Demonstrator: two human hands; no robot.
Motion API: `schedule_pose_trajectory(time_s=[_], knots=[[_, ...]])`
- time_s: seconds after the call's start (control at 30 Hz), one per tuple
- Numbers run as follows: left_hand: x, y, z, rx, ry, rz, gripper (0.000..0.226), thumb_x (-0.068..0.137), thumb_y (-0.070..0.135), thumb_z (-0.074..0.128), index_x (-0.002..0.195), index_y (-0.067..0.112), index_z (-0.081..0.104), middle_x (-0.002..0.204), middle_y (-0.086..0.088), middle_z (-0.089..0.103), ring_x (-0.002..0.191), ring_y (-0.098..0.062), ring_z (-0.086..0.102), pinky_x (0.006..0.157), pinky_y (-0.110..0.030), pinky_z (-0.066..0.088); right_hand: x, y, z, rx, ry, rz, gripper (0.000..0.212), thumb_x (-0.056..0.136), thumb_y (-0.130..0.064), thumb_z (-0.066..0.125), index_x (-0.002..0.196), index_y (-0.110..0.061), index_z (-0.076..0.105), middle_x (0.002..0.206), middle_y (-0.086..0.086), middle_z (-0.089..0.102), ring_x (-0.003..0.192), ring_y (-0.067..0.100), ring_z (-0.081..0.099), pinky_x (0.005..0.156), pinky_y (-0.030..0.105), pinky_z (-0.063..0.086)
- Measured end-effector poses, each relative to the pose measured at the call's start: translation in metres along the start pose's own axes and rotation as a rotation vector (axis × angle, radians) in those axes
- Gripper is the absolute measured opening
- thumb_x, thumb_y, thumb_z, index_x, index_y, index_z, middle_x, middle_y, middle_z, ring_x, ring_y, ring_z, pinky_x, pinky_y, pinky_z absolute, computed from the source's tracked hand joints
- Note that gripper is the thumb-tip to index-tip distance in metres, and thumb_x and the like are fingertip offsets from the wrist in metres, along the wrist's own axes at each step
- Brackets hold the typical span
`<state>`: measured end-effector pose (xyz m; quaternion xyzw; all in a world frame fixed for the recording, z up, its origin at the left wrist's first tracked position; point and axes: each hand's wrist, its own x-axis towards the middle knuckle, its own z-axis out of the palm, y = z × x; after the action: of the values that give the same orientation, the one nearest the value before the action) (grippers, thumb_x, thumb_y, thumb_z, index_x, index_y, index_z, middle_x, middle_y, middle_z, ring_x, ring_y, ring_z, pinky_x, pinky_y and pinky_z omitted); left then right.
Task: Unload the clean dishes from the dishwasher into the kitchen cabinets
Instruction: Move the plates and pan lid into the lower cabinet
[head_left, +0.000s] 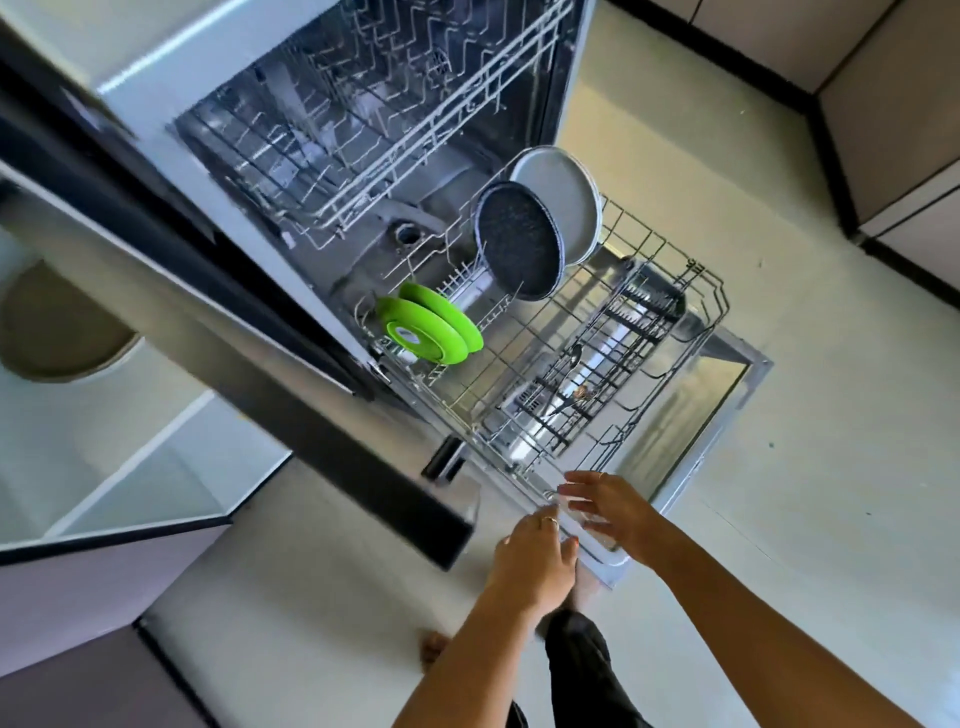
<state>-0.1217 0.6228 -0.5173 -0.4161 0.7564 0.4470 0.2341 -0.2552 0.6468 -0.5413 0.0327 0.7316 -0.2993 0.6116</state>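
Both hands, left hand (535, 558) and right hand (610, 512), fingers loosely spread and holding nothing, are reaching the lower rack's (670, 332) front edge; green plates (431, 327), dark plate (519, 241) and grey plate (563, 208) are still waiting along its back edge.

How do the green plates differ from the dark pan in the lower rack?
The green plates are bright and smooth; the dark pan is speckled black. The plates look smaller than the pan. The plates sit at the rack's left, the pan further right beside a grey pan. All stand on edge.
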Motion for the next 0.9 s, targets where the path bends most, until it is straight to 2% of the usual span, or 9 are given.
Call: schedule_pose_trajectory(time_s=[0.1, 0.23, 0.37, 0.53, 0.7, 0.8, 0.9], knots=[[0.018, 0.019, -0.007, -0.016, 0.043, -0.028, 0.053, 0.101, 0.037, 0.034, 0.148, 0.015, 0.024, 0.152, -0.003, 0.032, 0.139, -0.017, 0.031, 0.113, -0.033, 0.027, 0.006, -0.019, -0.023, -0.017, -0.019, -0.022, 0.031, 0.099, -0.003, 0.033, 0.118, -0.008, 0.058, 0.111, 0.007, 0.064, 0.094, 0.02, 0.058, 0.081, 0.034, 0.045], [0.044, 0.054, -0.02, -0.05, 0.087, -0.032, 0.055, 0.102, 0.036, 0.033, 0.151, 0.015, 0.018, 0.156, -0.002, 0.024, 0.143, -0.016, 0.024, 0.115, -0.032, 0.023, 0.022, -0.046, -0.052, -0.043, -0.045, -0.034, 0.032, 0.101, -0.011, 0.032, 0.123, -0.009, 0.056, 0.113, 0.005, 0.063, 0.103, 0.021, 0.055, 0.092, 0.039, 0.042], [0.076, 0.084, -0.035, -0.125, 0.126, -0.085, 0.056, 0.101, 0.035, 0.036, 0.15, 0.016, 0.018, 0.155, -0.004, 0.027, 0.141, -0.019, 0.029, 0.114, -0.036, 0.027, 0.039, -0.073, -0.072, -0.08, -0.066, -0.056, 0.031, 0.101, -0.01, 0.035, 0.125, -0.009, 0.055, 0.119, 0.006, 0.062, 0.111, 0.023, 0.055, 0.097, 0.041, 0.043], [0.118, 0.112, -0.06, -0.172, 0.167, -0.132, 0.056, 0.101, 0.032, 0.037, 0.15, 0.014, 0.018, 0.154, -0.008, 0.028, 0.14, -0.024, 0.03, 0.112, -0.039, 0.029, 0.066, -0.108, -0.087, -0.108, -0.092, -0.084, 0.023, 0.099, -0.013, 0.043, 0.114, -0.009, 0.059, 0.114, 0.009, 0.063, 0.103, 0.021, 0.055, 0.085, 0.033, 0.041], [0.159, 0.122, -0.085, -0.16, 0.225, -0.163, 0.059, 0.101, 0.029, 0.04, 0.151, 0.014, 0.014, 0.156, -0.01, 0.023, 0.141, -0.027, 0.03, 0.111, -0.042, 0.031, 0.09, -0.141, -0.095, -0.154, -0.091, -0.124, 0.033, 0.095, -0.011, 0.047, 0.127, -0.013, 0.055, 0.122, 0.011, 0.062, 0.11, 0.023, 0.057, 0.074, 0.027, 0.041], [0.193, 0.125, -0.107, -0.185, 0.305, -0.199, 0.06, 0.1, 0.029, 0.04, 0.152, 0.016, 0.011, 0.156, -0.01, 0.021, 0.139, -0.029, 0.033, 0.107, -0.041, 0.035, 0.103, -0.163, -0.099, -0.164, -0.076, -0.156, 0.038, 0.095, -0.009, 0.046, 0.133, -0.015, 0.05, 0.124, 0.01, 0.059, 0.103, 0.02, 0.055, 0.07, 0.025, 0.043], [0.236, 0.132, -0.138, -0.25, 0.406, -0.187, 0.063, 0.098, 0.023, 0.045, 0.152, 0.02, 0.012, 0.153, -0.011, 0.027, 0.129, -0.03, 0.044, 0.09, -0.035, 0.044, 0.124, -0.192, -0.108, -0.226, -0.024, -0.245, 0.042, 0.096, -0.012, 0.048, 0.138, -0.012, 0.044, 0.124, 0.013, 0.056, 0.104, 0.023, 0.053, 0.085, 0.033, 0.045]])
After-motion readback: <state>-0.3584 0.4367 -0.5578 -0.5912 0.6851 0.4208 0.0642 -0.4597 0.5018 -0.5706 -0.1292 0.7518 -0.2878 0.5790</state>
